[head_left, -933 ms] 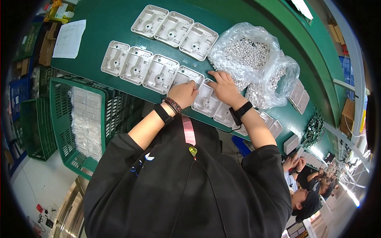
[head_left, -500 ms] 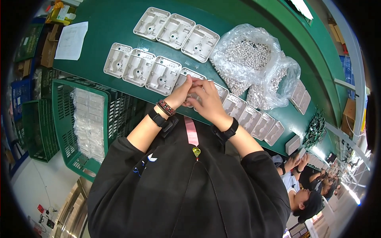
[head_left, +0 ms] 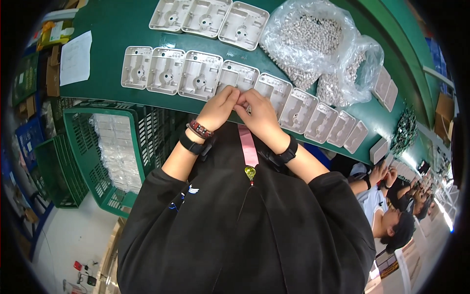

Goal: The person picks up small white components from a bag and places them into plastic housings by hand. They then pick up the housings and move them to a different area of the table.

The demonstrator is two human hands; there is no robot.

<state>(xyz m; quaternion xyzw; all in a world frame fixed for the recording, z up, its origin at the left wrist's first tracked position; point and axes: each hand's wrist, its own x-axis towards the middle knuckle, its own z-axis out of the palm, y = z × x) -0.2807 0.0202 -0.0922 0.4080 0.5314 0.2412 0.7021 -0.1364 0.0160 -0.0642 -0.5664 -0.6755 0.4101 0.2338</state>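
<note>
My left hand (head_left: pixel 221 106) and my right hand (head_left: pixel 260 115) meet at the near edge of the green table, over the front of a light grey plastic housing (head_left: pixel 240 74). Thumbs and fingertips are pinched together, and whatever lies between them is too small or hidden to make out. That housing is one of several open, shallow shells in a bent row, with a larger shell (head_left: pixel 200 74) just to its left and another (head_left: pixel 274 91) to its right. My hands cover its lower part.
Three more housings (head_left: pixel 243 25) stand behind the row. Clear plastic bags (head_left: pixel 313 41) of small whitish parts lie beyond. Left are a paper sheet (head_left: pixel 75 59) and a green crate (head_left: pixel 100 110) of wrapped pieces. A co-worker's hands (head_left: pixel 384 174) work at the right.
My right fingers, spread over the housing before, are now drawn in against the left fingertips. Both hands have come back toward the table edge, baring more of the housing. The whole view has shifted.
</note>
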